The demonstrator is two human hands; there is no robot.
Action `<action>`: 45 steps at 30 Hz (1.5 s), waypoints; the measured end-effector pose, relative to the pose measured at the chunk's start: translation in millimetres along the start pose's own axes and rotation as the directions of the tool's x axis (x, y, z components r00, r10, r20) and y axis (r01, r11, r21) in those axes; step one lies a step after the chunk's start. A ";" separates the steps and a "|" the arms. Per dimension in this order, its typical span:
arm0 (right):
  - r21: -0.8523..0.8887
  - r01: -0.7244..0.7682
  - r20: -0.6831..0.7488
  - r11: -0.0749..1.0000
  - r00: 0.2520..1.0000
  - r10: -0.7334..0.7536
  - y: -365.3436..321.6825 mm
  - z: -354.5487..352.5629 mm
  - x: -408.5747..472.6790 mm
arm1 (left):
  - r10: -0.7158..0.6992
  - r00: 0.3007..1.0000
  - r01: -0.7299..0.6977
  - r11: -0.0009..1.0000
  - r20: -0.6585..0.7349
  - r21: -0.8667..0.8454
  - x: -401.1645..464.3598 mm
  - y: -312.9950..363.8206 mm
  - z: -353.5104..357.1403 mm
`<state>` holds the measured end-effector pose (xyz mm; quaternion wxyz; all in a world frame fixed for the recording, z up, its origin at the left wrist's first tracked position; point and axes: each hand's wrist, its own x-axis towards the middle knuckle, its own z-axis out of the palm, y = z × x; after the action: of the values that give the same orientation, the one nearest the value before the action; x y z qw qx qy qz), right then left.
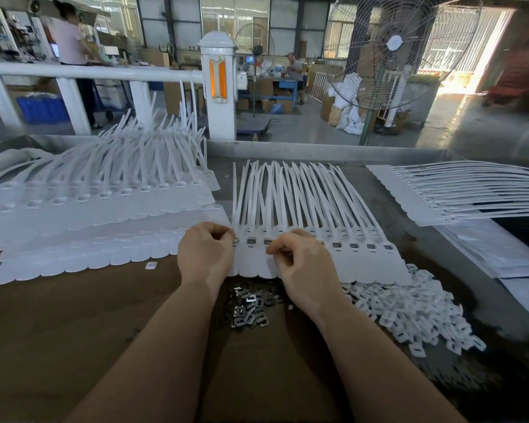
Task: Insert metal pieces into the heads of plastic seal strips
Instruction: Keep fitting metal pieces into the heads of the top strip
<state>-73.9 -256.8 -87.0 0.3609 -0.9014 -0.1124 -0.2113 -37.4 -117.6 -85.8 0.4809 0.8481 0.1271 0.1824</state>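
Note:
A row of white plastic seal strips (361,257) lies fanned out in front of me, heads toward me, several with dark metal pieces showing in their heads. My left hand (206,254) has its fingers curled at the row's left end, on the leftmost head. My right hand (303,267) is curled over the heads near the middle, thumb and forefinger pinched together; what they pinch is hidden. A small pile of metal pieces (248,306) lies between my wrists.
Stacked white seal strips (104,209) cover the table's left. Another fanned stack (458,193) lies at the right. A heap of white plastic caps (409,312) sits right of my right wrist; one loose cap (151,265) lies left. A raised metal edge (318,149) borders the far side.

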 end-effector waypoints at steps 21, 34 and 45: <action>-0.007 0.002 0.000 1.000 1.000 -0.002 -0.8 -0.2 -0.9 | 0.005 1.000 -0.005 1.000 0.006 0.001 1.9 -3.2 1.1; -0.025 0.012 0.000 1.000 1.000 -0.012 0.4 0.3 -0.6 | 0.037 0.999 -0.037 0.999 0.001 0.011 -0.5 -1.9 1.3; -0.028 0.000 0.003 1.000 1.000 0.000 1.9 0.3 0.3 | 0.027 1.000 -0.026 0.999 0.011 -0.037 1.3 -5.8 1.9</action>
<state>-72.9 -257.9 -88.2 0.3483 -0.9066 -0.1098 -0.2115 -35.6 -115.7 -91.4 0.4946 0.8419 0.1096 0.1860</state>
